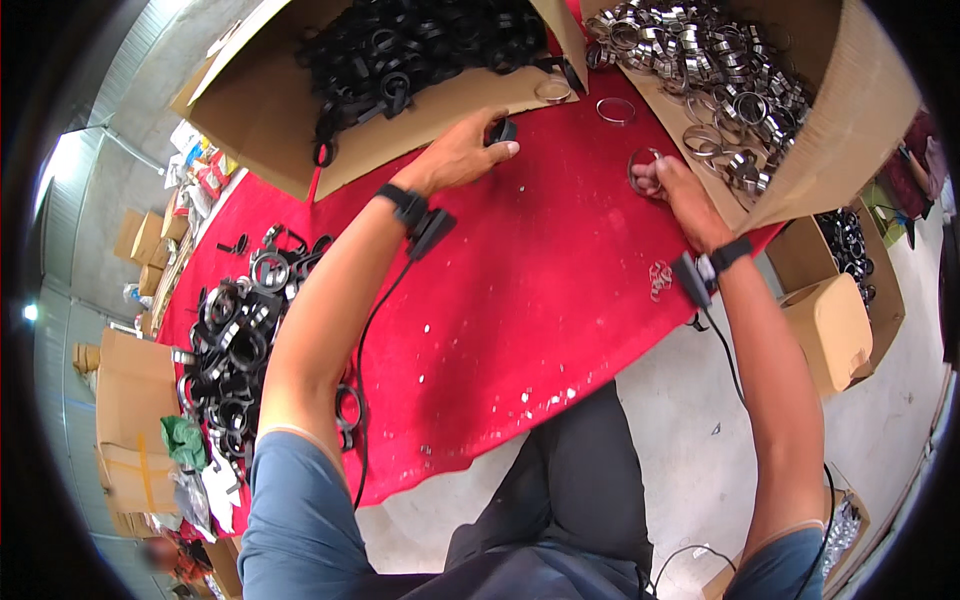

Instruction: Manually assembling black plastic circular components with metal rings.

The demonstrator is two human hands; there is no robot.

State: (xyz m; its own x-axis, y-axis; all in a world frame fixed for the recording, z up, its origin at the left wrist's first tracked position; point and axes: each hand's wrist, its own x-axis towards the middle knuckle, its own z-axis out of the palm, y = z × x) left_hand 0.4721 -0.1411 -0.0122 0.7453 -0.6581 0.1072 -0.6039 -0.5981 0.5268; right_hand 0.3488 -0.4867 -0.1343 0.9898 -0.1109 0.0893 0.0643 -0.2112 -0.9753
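Observation:
My left hand (455,155), reaching to the front of the black-parts carton, has its thumb and fingers closed round a black ring (507,131). Between the fingers of my right hand (672,185) is a thin metal ring (632,172), close to the carton of metal rings. Two more metal rings lie ahead of my hands: one ring (616,111) on the red cloth, another ring (552,91) on the left carton's flap. Black rings (420,45) fill much of the left carton (250,105); shiny metal rings (725,70) are heaped in the right carton (850,110).
A pile of black rings with metal bands (240,335) covers the left of the red cloth (500,320). Small metal pieces (660,280) lie near my right wrist. An open carton (835,330) stands beyond the right table edge. Cables run from both wrist straps.

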